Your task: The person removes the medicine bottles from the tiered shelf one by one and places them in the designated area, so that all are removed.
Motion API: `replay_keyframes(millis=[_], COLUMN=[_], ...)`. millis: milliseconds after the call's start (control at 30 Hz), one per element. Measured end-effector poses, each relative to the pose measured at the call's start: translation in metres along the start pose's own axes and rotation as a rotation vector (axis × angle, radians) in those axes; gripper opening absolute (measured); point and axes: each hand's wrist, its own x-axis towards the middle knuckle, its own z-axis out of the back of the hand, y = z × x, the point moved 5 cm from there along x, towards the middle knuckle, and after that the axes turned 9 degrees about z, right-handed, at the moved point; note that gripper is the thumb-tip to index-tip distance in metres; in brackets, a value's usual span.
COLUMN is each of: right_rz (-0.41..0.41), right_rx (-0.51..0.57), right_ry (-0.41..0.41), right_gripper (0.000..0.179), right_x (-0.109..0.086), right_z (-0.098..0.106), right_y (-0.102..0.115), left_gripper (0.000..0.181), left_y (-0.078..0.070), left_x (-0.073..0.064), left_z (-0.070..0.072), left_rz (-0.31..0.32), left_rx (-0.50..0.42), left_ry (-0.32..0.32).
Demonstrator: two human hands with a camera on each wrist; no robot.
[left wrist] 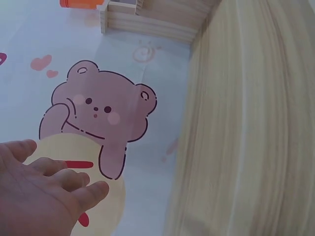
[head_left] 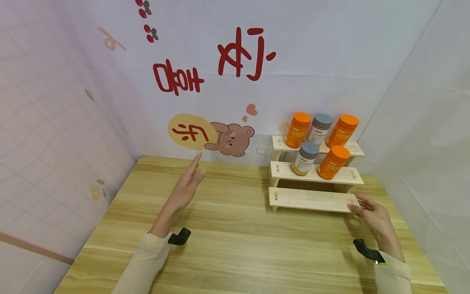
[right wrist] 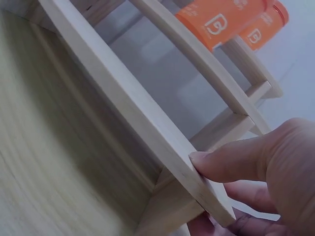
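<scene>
A three-step wooden display rack [head_left: 312,200] stands at the back right of the table. In the head view my right hand [head_left: 375,216] grips the right end of its lowest step. The right wrist view shows the thumb [right wrist: 229,160] on top of the board, with the other fingers curled around its end and underside. My left hand [head_left: 185,188] is held over the left of the table, its fingers extended and nothing in it. In the left wrist view the left palm [left wrist: 37,199] faces the camera in front of the printed bear.
On the top step are two orange bottles [head_left: 298,130] and a grey-capped bottle [head_left: 318,130]. The middle step bears another grey-capped bottle [head_left: 305,159] and an orange bottle [head_left: 333,163]. A white printed wall sheet [head_left: 330,53] hangs behind the wooden table [head_left: 235,253].
</scene>
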Motion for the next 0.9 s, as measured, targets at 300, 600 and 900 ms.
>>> replay_keyframes(millis=[300,600,900], right_rz=[0.003,0.005,0.02], right_rx=[-0.004,0.012,0.026], right_ry=[0.023,0.039,0.046], right_gripper=[0.088,0.089,0.087], right_x=[0.0,0.0,0.002], right_z=[0.004,0.004,0.004], right_y=[-0.004,-0.007,-0.009], left_gripper=[0.06,0.061,0.06], left_y=[-0.013,-0.028,-0.042], left_x=[0.011,0.025,0.038], left_z=[-0.008,-0.016,-0.024], left_rz=[-0.056,-0.088,-0.083], left_rx=[-0.043,-0.072,-0.119], left_ry=[0.028,0.057,0.081])
